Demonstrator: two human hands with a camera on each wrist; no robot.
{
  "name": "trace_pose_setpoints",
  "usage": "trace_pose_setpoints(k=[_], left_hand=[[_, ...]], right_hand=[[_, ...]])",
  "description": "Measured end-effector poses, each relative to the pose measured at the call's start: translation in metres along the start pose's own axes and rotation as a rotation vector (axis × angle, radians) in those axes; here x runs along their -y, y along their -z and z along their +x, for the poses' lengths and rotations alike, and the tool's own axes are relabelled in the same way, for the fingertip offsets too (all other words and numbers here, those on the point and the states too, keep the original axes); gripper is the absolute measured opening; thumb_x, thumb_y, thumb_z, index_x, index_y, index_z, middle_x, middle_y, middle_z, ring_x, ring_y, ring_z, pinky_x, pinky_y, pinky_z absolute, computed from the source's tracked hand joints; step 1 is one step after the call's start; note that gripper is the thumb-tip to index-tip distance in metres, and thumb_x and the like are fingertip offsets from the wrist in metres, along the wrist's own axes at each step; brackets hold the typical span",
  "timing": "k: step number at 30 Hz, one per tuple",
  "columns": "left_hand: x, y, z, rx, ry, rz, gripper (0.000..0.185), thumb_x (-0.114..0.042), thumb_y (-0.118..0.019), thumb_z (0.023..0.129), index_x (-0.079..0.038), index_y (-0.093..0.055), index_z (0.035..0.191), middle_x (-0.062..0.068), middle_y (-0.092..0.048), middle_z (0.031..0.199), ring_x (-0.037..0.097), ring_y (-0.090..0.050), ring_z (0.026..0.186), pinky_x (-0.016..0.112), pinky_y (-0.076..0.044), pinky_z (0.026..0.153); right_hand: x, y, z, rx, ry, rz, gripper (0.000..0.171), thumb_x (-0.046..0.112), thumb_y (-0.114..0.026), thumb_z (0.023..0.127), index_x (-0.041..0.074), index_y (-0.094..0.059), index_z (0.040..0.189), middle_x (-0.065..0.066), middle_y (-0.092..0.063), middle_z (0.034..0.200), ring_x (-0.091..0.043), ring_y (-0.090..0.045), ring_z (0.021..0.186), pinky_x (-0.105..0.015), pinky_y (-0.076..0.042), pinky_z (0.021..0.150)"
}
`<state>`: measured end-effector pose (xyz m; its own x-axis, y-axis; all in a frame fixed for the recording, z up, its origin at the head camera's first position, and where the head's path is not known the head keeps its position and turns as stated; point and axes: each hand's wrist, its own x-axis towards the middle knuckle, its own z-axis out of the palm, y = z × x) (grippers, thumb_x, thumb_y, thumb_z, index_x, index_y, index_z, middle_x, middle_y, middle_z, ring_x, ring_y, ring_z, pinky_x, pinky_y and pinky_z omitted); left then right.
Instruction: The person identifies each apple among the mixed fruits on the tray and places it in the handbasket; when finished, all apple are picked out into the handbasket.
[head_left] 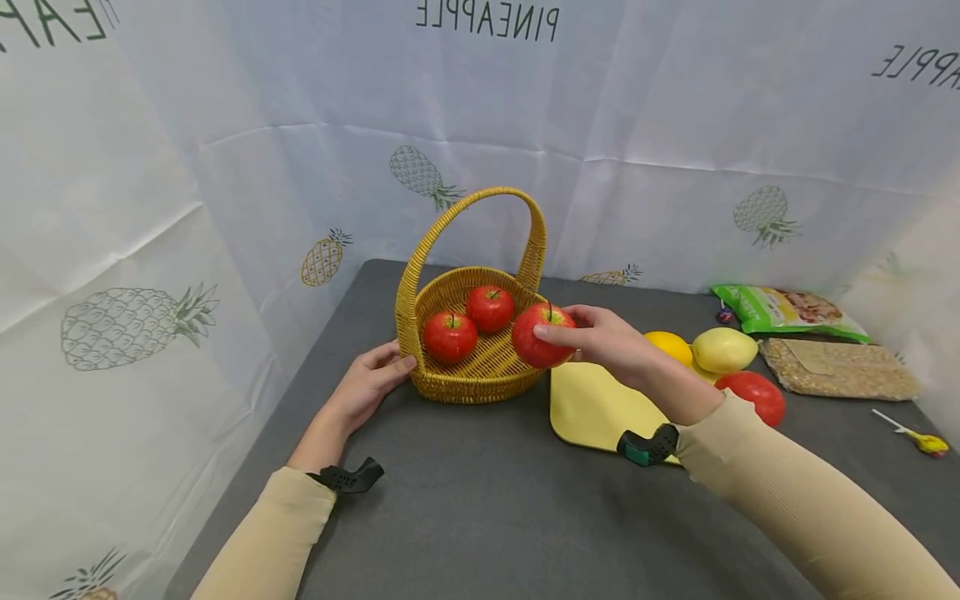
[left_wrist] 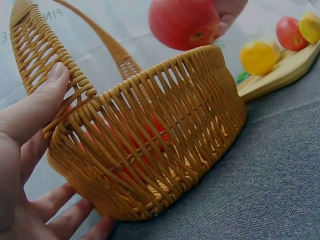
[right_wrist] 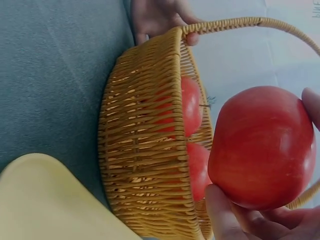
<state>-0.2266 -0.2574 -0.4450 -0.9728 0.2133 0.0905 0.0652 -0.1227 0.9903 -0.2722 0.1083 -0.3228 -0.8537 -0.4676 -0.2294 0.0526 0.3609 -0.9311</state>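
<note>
A yellow wicker basket (head_left: 477, 389) with a tall arched handle stands on the dark table. Two red apples (head_left: 450, 337) lie inside it. My left hand (head_left: 371, 383) holds the basket's left side, its thumb over the foot of the handle (left_wrist: 37, 55) and its other fingers along the woven wall. Over the basket's right rim, my right hand (head_left: 611, 342) grips another red apple (head_left: 542, 335) between thumb and fingers, stem up. That apple (right_wrist: 262, 147) hangs just above the rim in the right wrist view.
Right of the basket lies a yellow cutting board (head_left: 600, 408), partly hidden by my right arm. An orange fruit (head_left: 670, 346), a pale yellow fruit (head_left: 724, 350) and a red fruit (head_left: 752, 396) are at its far end. Beyond are a green packet (head_left: 795, 312), a grain bag (head_left: 840, 368) and lollipops (head_left: 926, 442).
</note>
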Motion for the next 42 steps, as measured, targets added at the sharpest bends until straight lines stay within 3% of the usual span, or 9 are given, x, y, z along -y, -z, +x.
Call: trace_pose_setpoints(k=[7,12,21,29,42], left_hand=[[0.0,0.001,-0.001,-0.001,-0.002,-0.003,0.046,-0.012,-0.063,0.104,0.012,-0.051,0.141,0.014,-0.062,0.129,0.015,-0.062,0.113,0.028,-0.05,0.1],[-0.001,-0.001,-0.001,-0.003,-0.002,0.007,0.046,-0.013,-0.063,0.104,0.012,-0.051,0.14,0.008,-0.064,0.124,0.015,-0.062,0.113,0.029,-0.049,0.101],[-0.004,-0.002,0.0,-0.014,0.022,0.007,0.047,-0.013,-0.062,0.104,0.014,-0.049,0.141,0.027,-0.05,0.143,0.015,-0.06,0.116,0.028,-0.049,0.101],[-0.003,-0.001,-0.002,-0.007,0.027,0.009,0.05,-0.014,-0.063,0.104,0.014,-0.047,0.143,0.019,-0.042,0.156,0.013,-0.058,0.121,0.026,-0.048,0.102],[-0.001,0.0,0.001,-0.001,0.018,0.0,0.049,-0.013,-0.062,0.104,0.015,-0.047,0.142,0.025,-0.045,0.151,0.014,-0.06,0.118,0.026,-0.048,0.102]], right_hand=[[0.006,-0.004,0.011,0.031,-0.018,-0.02,0.066,0.041,-0.075,0.094,0.002,-0.05,0.14,-0.014,-0.059,0.132,-0.029,-0.057,0.117,-0.044,-0.051,0.1],[0.008,-0.003,0.016,0.05,-0.023,-0.063,0.069,0.04,-0.076,0.093,-0.001,-0.047,0.141,-0.017,-0.057,0.133,-0.031,-0.056,0.12,-0.05,-0.048,0.105],[0.012,-0.005,0.028,0.102,-0.005,-0.153,0.068,0.041,-0.077,0.091,0.001,-0.051,0.139,-0.015,-0.06,0.128,-0.031,-0.058,0.114,-0.048,-0.052,0.097],[0.017,-0.012,0.038,0.144,-0.02,-0.252,0.066,0.044,-0.079,0.089,0.006,-0.054,0.137,-0.013,-0.06,0.127,-0.03,-0.056,0.114,-0.048,-0.052,0.095],[0.025,-0.014,0.056,0.246,-0.072,-0.393,0.074,0.043,-0.082,0.087,0.003,-0.053,0.142,-0.01,-0.06,0.129,-0.027,-0.059,0.116,-0.042,-0.052,0.097]])
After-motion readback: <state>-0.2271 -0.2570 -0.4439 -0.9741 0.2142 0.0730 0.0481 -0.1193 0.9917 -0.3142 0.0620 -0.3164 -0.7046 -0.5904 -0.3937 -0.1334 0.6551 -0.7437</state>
